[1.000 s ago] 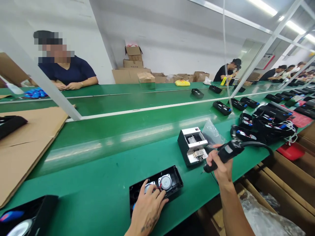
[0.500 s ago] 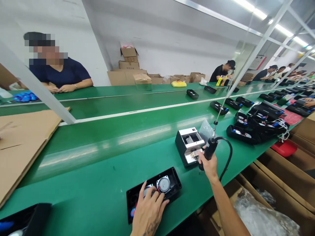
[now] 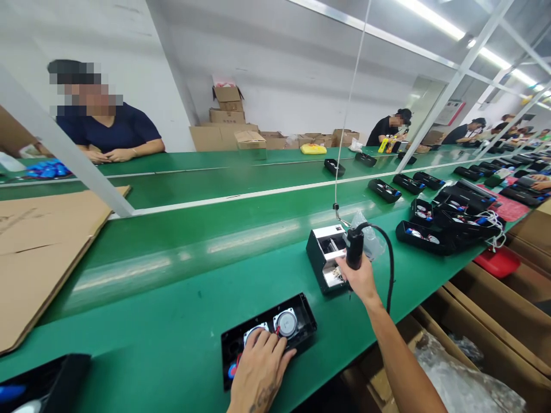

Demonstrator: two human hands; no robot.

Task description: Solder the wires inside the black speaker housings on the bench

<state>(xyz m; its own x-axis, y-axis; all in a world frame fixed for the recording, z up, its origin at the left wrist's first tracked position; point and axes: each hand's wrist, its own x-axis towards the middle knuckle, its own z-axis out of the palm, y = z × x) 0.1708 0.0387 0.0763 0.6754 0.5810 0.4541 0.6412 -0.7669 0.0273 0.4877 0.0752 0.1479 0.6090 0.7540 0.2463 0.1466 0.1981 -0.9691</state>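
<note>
An open black speaker housing (image 3: 303, 321) lies on the green bench in front of me. Two round speakers (image 3: 286, 324) are set in it, with a blue part (image 3: 233, 370) near its left end. My left hand (image 3: 260, 364) lies over the near wall, fingers closed together and curled inside, partly covering the left speaker. Farther right, my right hand (image 3: 360, 278) is wrapped around a black electric screwdriver (image 3: 354, 249) hung from a cord. It is at the front of a black and silver screw feeder (image 3: 318, 264); the screwdriver's tip is hidden by my hand.
Another black housing (image 3: 64, 381) lies at the near left, below a cardboard sheet (image 3: 47, 246). More housings (image 3: 424, 236) are piled at the right. A clear plastic bag (image 3: 372, 241) sits behind the feeder. Cardboard boxes (image 3: 477, 321) line the bench's front. A person (image 3: 112, 135) sits opposite.
My right hand has moved the screwdriver slightly left and up against the feeder, and its hanging cord swung left. My left hand's fingers have drawn closer together on the housing.
</note>
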